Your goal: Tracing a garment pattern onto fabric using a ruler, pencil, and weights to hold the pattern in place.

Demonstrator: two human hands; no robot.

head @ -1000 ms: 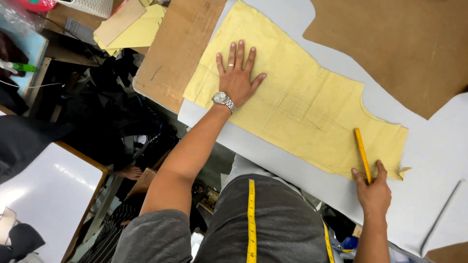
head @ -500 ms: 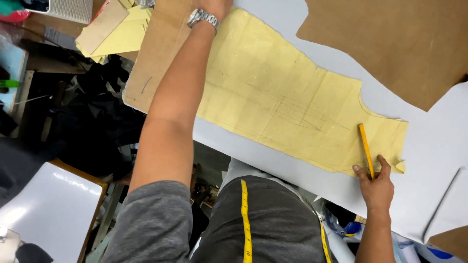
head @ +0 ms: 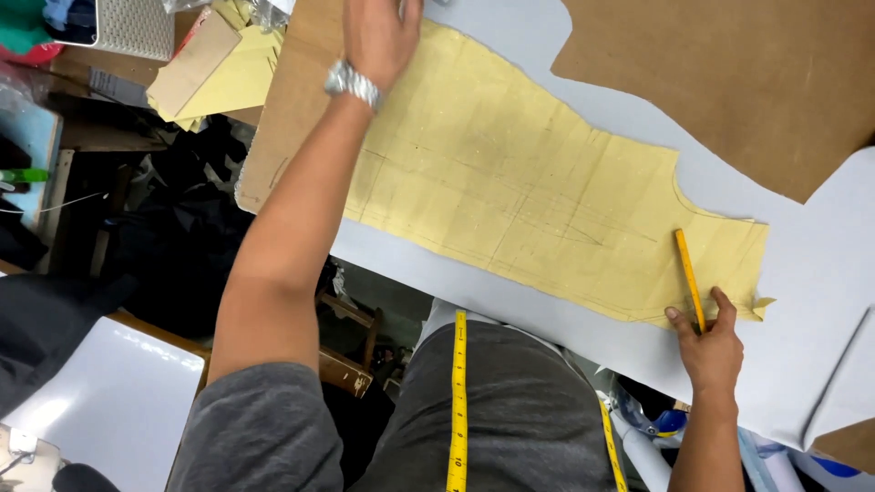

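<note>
A long yellow paper pattern piece point(head: 538, 200) lies flat on pale grey sheet material point(head: 820, 273) on the table. My left hand point(head: 378, 32), with a metal wristwatch, reaches over the pattern's far end at the top of the view; its fingers are partly cut off by the frame edge. My right hand point(head: 706, 342) holds a yellow pencil point(head: 689, 278) against the pattern's near right end, close to its lower edge. A yellow tape measure point(head: 458, 401) hangs down my front.
Brown card pieces lie at the top right point(head: 729, 82) and under the pattern's left side point(head: 292, 100). Off the table's left edge are dark cloth, a white perforated box point(head: 128, 27), yellow paper scraps point(head: 219, 82) and a white surface point(head: 100, 410).
My left hand lifted off the middle of the pattern and reached toward its far end, then drew back slightly. My right hand kept the pencil at the same spot.
</note>
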